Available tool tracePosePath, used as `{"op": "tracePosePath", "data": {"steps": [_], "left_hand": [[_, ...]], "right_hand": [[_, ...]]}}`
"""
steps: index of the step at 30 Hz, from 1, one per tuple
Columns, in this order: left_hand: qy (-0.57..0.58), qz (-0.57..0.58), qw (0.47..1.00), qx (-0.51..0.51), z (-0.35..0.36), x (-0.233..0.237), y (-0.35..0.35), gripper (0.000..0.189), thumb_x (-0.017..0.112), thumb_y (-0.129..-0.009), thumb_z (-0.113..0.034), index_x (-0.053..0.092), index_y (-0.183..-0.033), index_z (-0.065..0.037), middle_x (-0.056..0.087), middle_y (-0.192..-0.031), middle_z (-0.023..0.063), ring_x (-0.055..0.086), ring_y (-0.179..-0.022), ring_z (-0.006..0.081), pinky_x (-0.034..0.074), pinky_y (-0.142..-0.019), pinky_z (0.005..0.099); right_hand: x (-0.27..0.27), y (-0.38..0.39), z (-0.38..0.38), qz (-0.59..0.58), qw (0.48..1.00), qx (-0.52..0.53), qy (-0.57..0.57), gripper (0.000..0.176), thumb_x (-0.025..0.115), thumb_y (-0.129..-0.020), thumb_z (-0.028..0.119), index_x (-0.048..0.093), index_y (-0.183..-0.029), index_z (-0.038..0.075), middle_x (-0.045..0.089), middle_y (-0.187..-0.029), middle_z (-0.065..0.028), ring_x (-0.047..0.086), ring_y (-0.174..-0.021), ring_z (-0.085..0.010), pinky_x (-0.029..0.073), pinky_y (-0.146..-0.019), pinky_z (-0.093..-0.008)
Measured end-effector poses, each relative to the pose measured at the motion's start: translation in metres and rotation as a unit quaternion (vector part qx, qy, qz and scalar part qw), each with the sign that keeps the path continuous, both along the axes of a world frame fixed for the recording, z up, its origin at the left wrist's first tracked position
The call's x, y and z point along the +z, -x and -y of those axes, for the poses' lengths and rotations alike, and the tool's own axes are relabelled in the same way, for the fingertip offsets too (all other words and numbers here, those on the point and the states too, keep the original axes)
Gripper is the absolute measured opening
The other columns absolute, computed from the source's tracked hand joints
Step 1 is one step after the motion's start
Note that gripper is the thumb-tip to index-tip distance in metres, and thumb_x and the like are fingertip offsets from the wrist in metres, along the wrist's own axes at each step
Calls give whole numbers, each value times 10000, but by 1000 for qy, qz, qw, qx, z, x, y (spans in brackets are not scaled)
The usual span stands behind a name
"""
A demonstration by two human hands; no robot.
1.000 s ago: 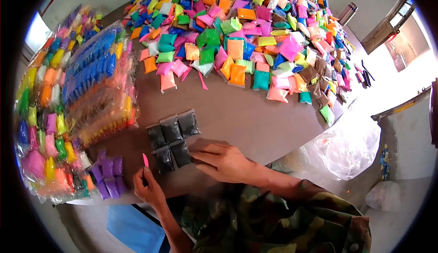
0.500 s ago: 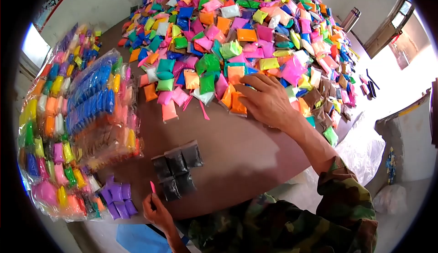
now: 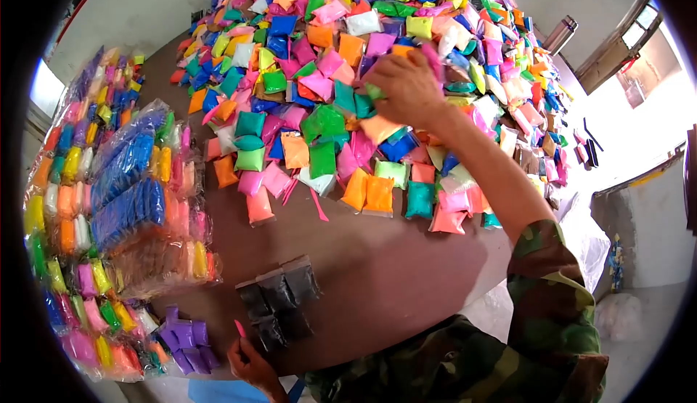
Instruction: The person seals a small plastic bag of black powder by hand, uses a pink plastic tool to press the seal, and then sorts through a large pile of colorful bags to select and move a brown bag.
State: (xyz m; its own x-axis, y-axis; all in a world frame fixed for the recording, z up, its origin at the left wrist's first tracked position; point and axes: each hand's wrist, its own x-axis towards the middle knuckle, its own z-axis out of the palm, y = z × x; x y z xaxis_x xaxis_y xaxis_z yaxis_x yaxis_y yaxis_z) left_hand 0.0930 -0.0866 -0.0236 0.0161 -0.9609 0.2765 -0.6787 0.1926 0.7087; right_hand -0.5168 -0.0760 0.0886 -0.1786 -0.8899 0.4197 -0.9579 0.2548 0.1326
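Observation:
My right hand [image 3: 406, 91] reaches into the big heap of small colourful packets [image 3: 319, 123], its fingers bent around packets near the heap's middle; which ones it grips, if any, is hidden. My left hand [image 3: 250, 363] is at the table's near edge, fingers pinched on a small pink piece [image 3: 240, 328] that sticks up. Just right of it lie several black packets [image 3: 279, 298] in two rows. Purple packets [image 3: 187, 341] form a small group to the left of that hand.
Clear bags of colourful packets [image 3: 80, 243] line the left side, with blue ones [image 3: 138, 185] stacked on top. The brown table [image 3: 406, 265] has a curved near edge. A metal flask [image 3: 560, 36] stands at the back right. Clear plastic [image 3: 588, 243] hangs at the right.
My right hand has moved up and deeper into the heap. More packets, teal and salmon among them, now lie at the heap's front edge. My left hand still holds the pink piece. The view has shifted slightly.

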Motion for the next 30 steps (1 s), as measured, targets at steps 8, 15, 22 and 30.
{"op": "tracePosePath", "data": {"steps": [8,15,22,30], "left_hand": [[16,8,1000,-6,0,2,1,149,712,-1042,-101,716,-1054,47,710,-884,128,637,-760,215,526,-700,379],[-29,23,999,4,0,3,-4,145,708,-1040,-102,711,-1035,43,710,-883,129,639,-768,235,525,-714,385],[-3,19,1000,-12,0,5,0,139,702,-1044,-91,715,-1048,47,718,-892,137,639,-765,239,524,-704,385],[22,15,999,-25,1,1,-2,150,706,-1055,-98,719,-1069,51,719,-891,140,635,-761,221,526,-694,370]], "right_hand": [[30,43,-50,28,1000,-5,-3,486,819,-784,216,747,-1252,105,703,-1269,-64,638,-1289,-292,447,-1173,-463],[32,41,-82,52,998,-33,5,486,790,-777,121,732,-1257,68,694,-1323,-117,632,-1306,-340,474,-1176,-488],[27,37,-110,46,999,-2,16,461,783,-830,110,723,-1283,47,676,-1323,-137,630,-1298,-361,475,-1168,-475],[27,31,-131,198,974,-28,104,490,800,-933,106,662,-1402,76,666,-1433,-141,632,-1345,-378,527,-1107,-462]]}}
